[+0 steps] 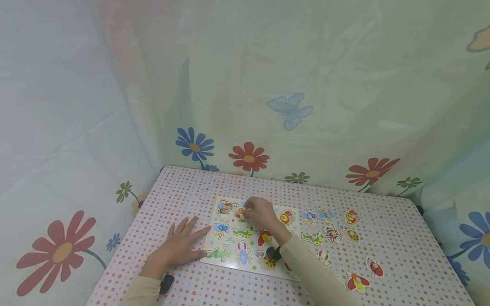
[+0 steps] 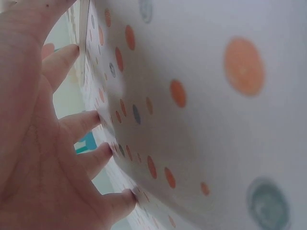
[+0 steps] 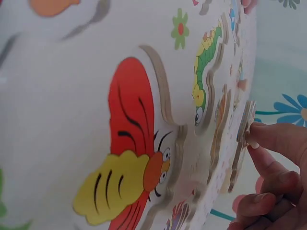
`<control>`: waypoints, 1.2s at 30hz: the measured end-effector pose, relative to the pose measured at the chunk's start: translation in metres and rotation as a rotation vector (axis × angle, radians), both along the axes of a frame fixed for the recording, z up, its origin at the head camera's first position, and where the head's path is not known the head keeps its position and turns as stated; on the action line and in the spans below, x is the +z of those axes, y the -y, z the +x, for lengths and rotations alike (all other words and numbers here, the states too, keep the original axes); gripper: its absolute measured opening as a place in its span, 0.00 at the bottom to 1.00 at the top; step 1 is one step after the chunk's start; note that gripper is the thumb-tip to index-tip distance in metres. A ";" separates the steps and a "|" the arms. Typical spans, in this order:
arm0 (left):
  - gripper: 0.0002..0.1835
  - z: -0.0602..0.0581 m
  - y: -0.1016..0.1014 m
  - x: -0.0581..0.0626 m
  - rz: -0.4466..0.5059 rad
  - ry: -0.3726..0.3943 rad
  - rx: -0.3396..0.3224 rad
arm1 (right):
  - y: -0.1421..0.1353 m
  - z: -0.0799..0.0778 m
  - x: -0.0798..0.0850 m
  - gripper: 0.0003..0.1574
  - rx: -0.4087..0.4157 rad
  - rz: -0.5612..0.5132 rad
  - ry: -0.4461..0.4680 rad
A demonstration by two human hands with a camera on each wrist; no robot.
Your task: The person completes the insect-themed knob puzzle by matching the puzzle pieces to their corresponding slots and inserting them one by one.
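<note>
A white puzzle board [image 1: 229, 262] with insect pictures in cut-out shapes lies on the dotted tablecloth. Over its upper middle, beside an orange striped insect [image 1: 240, 214], is my right hand [image 1: 262, 214]. Its thumb and index finger pinch the small knob of a puzzle piece [image 3: 242, 143], which appears edge-on in the right wrist view; its picture is hidden. My left hand [image 1: 180, 246] rests with spread fingers on the cloth, the thumb and index finger reaching the board's left edge. In the left wrist view, several fingertips [image 2: 105, 148] touch the cloth.
Several loose insect pieces lie right of the board, among them a green caterpillar [image 1: 312, 238], a striped bug [image 1: 332, 234], a red-winged insect [image 1: 357, 281] and a ladybug [image 1: 375, 268]. A curtain with flower prints [image 1: 249, 157] hangs behind the table.
</note>
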State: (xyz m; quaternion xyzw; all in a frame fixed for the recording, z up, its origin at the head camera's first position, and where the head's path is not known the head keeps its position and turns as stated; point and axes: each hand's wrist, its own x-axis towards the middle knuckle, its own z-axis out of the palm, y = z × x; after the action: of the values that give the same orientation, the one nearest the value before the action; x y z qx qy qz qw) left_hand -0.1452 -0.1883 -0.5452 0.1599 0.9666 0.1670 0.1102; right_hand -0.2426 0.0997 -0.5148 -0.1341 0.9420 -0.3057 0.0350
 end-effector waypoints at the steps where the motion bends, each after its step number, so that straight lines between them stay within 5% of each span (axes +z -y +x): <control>1: 0.40 0.000 0.000 0.000 -0.001 0.001 0.001 | 0.001 -0.001 -0.001 0.08 0.008 0.005 -0.001; 36: 0.40 0.001 0.000 0.002 0.015 0.005 0.000 | 0.007 -0.001 -0.016 0.07 0.004 0.086 0.016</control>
State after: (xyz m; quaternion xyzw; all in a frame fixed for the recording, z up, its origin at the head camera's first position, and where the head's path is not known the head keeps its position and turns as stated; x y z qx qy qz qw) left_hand -0.1443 -0.1883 -0.5429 0.1605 0.9650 0.1747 0.1114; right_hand -0.2441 0.0926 -0.5306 -0.1319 0.9537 -0.2657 0.0491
